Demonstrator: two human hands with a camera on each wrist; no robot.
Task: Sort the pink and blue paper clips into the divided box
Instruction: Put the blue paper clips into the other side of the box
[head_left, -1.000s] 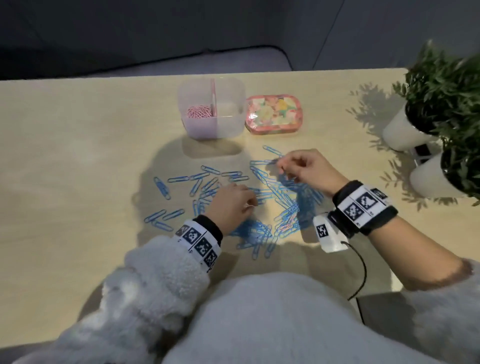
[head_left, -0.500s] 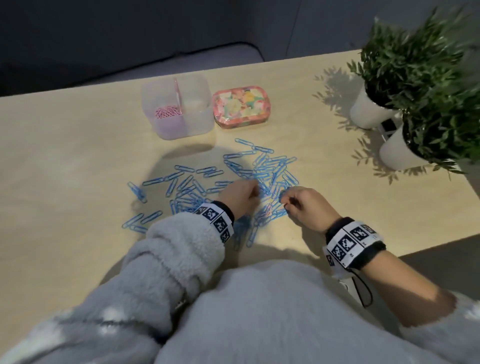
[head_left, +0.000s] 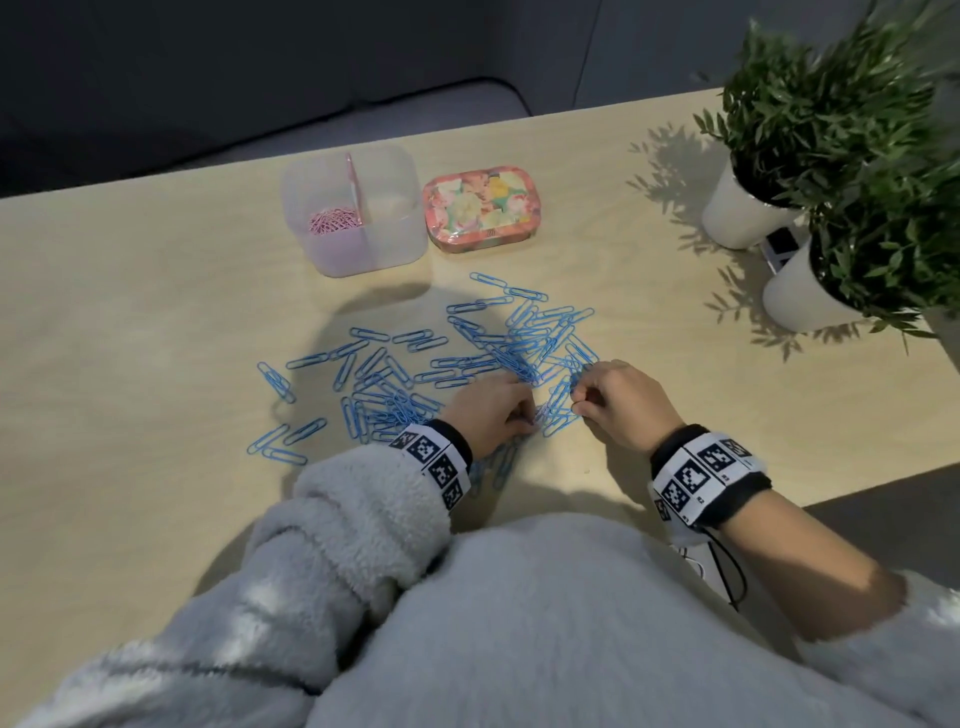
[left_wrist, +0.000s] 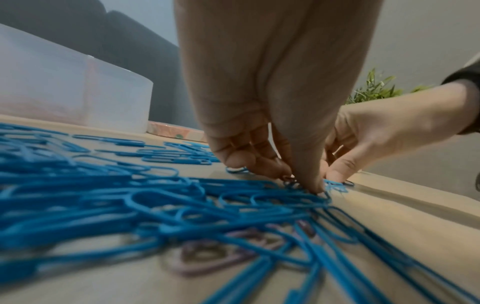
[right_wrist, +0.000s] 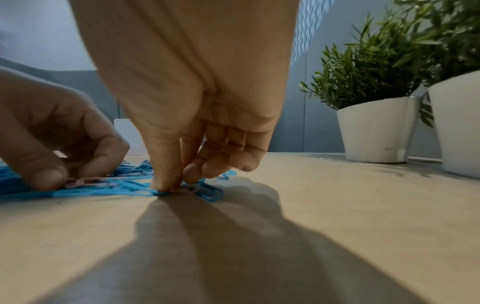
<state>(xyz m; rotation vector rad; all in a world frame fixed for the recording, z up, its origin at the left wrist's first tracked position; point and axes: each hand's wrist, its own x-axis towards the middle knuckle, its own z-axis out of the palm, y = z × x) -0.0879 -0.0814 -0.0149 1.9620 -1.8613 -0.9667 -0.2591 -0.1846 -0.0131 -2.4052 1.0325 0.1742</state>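
Note:
Blue paper clips (head_left: 467, 358) lie scattered over the wooden table, with a few pink clips (left_wrist: 221, 253) mixed into the near part of the pile. The clear divided box (head_left: 395, 228) stands behind them, and pink clips (head_left: 332, 221) fill its left compartment. My left hand (head_left: 524, 415) is down on the pile's near edge, thumb and fingers pinching a pink clip (right_wrist: 83, 182). My right hand (head_left: 579, 397) is just to its right. Its thumb and forefinger (right_wrist: 166, 174) pinch a pink clip lying on the table beside a blue clip (right_wrist: 210, 192).
A flowered tin (head_left: 480, 208) sits right of the box. Two white pots with green plants (head_left: 748, 213) (head_left: 810, 291) stand at the far right, a small dark object between them. The table's near edge is close below my wrists.
My right hand has drawn back from the far side of the pile to its near edge, close beside the left hand. The left hand has stayed on the pile.

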